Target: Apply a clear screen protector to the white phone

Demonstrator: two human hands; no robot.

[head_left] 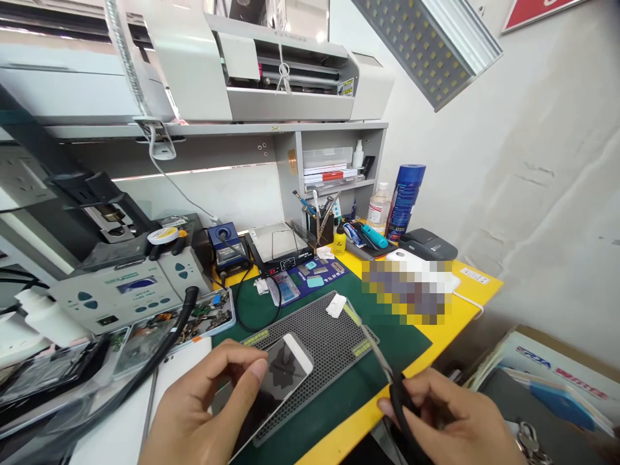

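A white-framed smartphone point(296, 359) with a dark glossy screen is tilted over the grey honeycomb mat point(334, 323). My left hand point(208, 400) is closed at its left side, thumb and forefinger curled together over the screen; its lower end is hidden behind the hand. At the lower right, my right hand point(450, 413) grips black-handled scissors point(385, 365). Their thin metal blades point up and left over the mat's right edge, and most of the handle is covered by my fingers. A crumpled white tissue point(336, 305) lies on the mat near the blade tips.
A green work mat point(407, 342) covers the yellow table point(465, 307). At the left stand a rework station point(130, 290) with a black hose and a tray of small parts point(208, 316). A heating plate point(281, 242) and a tool holder point(322, 226) are behind. A lamp point(426, 45) hangs overhead.
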